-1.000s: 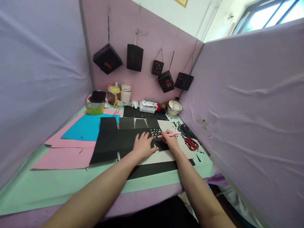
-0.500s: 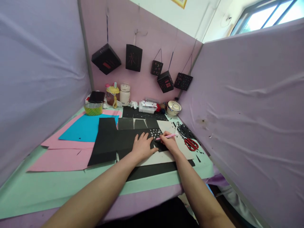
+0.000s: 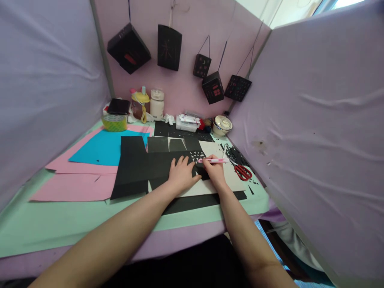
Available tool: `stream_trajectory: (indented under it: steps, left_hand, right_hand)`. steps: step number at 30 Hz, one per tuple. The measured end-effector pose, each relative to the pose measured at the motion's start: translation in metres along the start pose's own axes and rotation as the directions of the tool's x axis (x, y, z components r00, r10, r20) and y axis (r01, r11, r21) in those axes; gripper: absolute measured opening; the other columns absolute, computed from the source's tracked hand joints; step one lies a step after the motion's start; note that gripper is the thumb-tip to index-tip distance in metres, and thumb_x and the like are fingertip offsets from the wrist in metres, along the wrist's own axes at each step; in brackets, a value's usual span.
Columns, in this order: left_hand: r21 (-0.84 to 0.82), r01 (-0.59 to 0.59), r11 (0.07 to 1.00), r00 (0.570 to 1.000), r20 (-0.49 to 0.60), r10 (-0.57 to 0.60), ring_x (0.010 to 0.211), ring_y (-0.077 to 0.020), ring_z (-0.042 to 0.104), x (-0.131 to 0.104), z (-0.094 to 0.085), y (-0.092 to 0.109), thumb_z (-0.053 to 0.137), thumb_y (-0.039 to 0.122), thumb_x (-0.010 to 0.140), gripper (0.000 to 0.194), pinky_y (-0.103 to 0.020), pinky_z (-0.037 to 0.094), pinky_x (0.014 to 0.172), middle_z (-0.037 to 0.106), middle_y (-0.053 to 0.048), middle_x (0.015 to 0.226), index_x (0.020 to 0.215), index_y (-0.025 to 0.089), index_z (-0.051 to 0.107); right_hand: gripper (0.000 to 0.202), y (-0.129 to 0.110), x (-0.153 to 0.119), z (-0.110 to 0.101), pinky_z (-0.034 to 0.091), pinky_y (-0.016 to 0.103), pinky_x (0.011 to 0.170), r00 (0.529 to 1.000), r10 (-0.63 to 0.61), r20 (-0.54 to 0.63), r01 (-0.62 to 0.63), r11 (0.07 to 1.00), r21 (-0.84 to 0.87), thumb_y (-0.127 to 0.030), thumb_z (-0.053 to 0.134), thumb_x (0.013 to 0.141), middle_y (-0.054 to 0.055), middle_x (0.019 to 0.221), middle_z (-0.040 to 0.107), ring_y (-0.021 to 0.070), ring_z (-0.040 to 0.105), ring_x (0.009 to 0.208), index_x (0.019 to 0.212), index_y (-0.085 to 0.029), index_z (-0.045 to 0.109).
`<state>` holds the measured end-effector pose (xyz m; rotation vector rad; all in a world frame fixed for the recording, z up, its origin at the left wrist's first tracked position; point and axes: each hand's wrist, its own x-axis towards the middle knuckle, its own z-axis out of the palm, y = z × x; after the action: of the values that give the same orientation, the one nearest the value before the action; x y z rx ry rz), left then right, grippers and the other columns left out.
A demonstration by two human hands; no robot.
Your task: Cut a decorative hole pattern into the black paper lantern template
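Note:
My left hand lies flat with fingers spread on a large black cardboard sheet, which has tabs along its far edge. My right hand is closed around a slim pink craft knife, its tip end pointing left at the sheet, just right of my left hand. Small triangular cut-outs show white beyond the knife. The blade itself is too small to make out. Under the black sheet lies a white board, with another black strip along its near side.
Red-handled scissors and black paper scraps lie at the right. Blue paper and pink paper are at the left. Containers, a white bottle and a lidded bowl line the back. Black paper lanterns hang above.
The view has tilted down, so the lanterns sit higher in the picture. The pink knife now lies more level across my right hand. My left hand stays pressed on the black sheet.

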<state>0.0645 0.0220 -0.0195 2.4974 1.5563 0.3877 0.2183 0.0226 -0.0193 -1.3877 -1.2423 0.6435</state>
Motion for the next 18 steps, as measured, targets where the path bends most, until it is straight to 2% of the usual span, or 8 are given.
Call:
stream_trajectory:
  steps: [3, 6, 11, 18]
  left_hand:
    - [0.004, 0.032, 0.999, 0.999, 0.004, -0.032, 0.143, -0.0332, 0.022, -0.002, 0.001, 0.005, 0.045, 0.062, 0.086, 0.066, -0.054, 0.012, 0.115, 0.035, -0.013, 0.154, 0.138, 0.021, 0.049]
    - [0.006, 0.055, 0.998, 0.998, 0.02, -0.055, 0.144, -0.0335, 0.02, -0.003, 0.001, 0.008, 0.039, 0.063, 0.088, 0.068, -0.054, 0.011, 0.115, 0.032, -0.014, 0.155, 0.14, 0.021, 0.047]
    - [-0.018, 0.056, 0.998, 0.998, 0.043, -0.055, 0.145, -0.0338, 0.017, -0.003, 0.0, 0.008, 0.034, 0.066, 0.088, 0.07, -0.054, 0.007, 0.115, 0.031, -0.013, 0.156, 0.141, 0.021, 0.044]
    - [-0.02, 0.05, 0.999, 0.998, 0.04, -0.049, 0.144, -0.035, 0.017, -0.003, 0.001, 0.007, 0.033, 0.066, 0.088, 0.07, -0.055, 0.007, 0.115, 0.03, -0.014, 0.156, 0.141, 0.021, 0.045]
  right_hand:
    - [0.009, 0.002, -0.002, 0.0, 0.04, 0.027, 0.061, 0.995, -0.092, -0.036, 0.087, 0.988, -0.124, -0.026, 0.054, 0.072, -0.003, 0.06, 0.056, 0.0145, 0.052, 0.061, 0.064, -0.022, 0.054]
    - [0.009, 0.003, -0.003, -0.001, 0.043, 0.029, 0.066, 0.997, -0.08, 0.001, 0.08, 0.988, -0.134, -0.027, 0.052, 0.073, -0.001, 0.066, 0.062, 0.0166, 0.057, 0.065, 0.072, -0.022, 0.059]
    - [0.014, 0.006, -0.007, -0.001, 0.045, 0.029, 0.065, 0.999, -0.047, -0.023, 0.043, 0.986, -0.161, -0.035, 0.061, 0.072, 0.001, 0.07, 0.065, 0.0175, 0.058, 0.068, 0.072, -0.021, 0.061]
    - [0.017, 0.005, -0.011, 0.0, 0.043, 0.028, 0.063, 0.994, -0.102, -0.026, 0.092, 0.965, -0.244, -0.037, 0.058, 0.076, 0.0, 0.063, 0.064, 0.0173, 0.057, 0.063, 0.068, -0.022, 0.058]
